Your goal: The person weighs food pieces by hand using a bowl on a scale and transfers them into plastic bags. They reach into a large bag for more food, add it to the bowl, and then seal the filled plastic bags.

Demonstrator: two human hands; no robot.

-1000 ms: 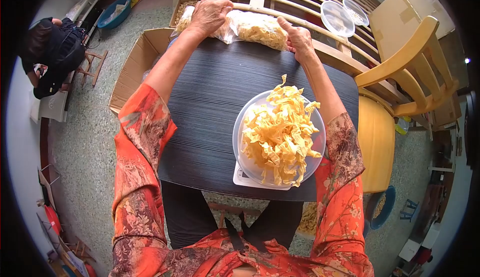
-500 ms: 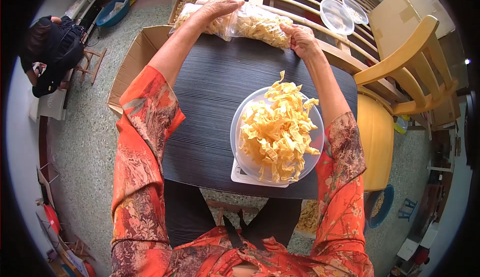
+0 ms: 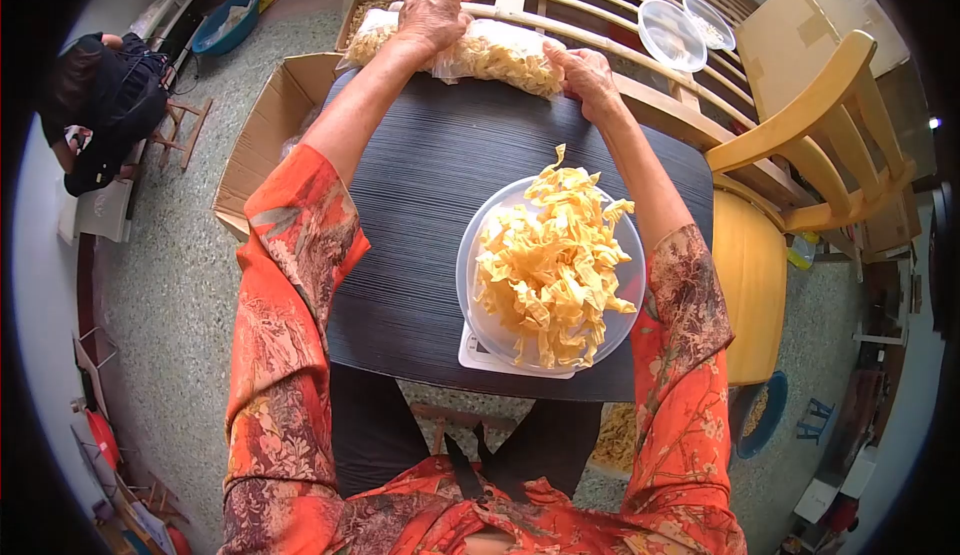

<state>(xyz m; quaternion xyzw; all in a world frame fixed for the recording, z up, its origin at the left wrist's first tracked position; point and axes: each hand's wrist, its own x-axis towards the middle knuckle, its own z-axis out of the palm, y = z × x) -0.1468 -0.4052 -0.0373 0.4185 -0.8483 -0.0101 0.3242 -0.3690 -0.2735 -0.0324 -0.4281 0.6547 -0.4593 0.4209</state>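
Clear plastic bags of pale dried strips (image 3: 508, 58) lie along the far edge of the dark table (image 3: 400, 195). My left hand (image 3: 434, 17) is curled over the bags near their middle, fingers bent down on the plastic. At the right end, my right hand (image 3: 582, 77) pinches a bag's edge between thumb and fingers. Closer to me, a round translucent bowl (image 3: 632, 300) heaped with yellow strips (image 3: 555, 260) rests on a white scale (image 3: 482, 357), and neither hand touches it.
A slatted wooden rack (image 3: 570, 27) with plastic bowls (image 3: 672, 35) stands beyond the table. To the right is a wooden chair (image 3: 750, 275). An open cardboard box (image 3: 275, 120) stands left. Another person (image 3: 110, 95) sits at far left.
My left hand has shifted slightly and curled more over the bags. My right hand has moved slightly left, along with the bag's end.
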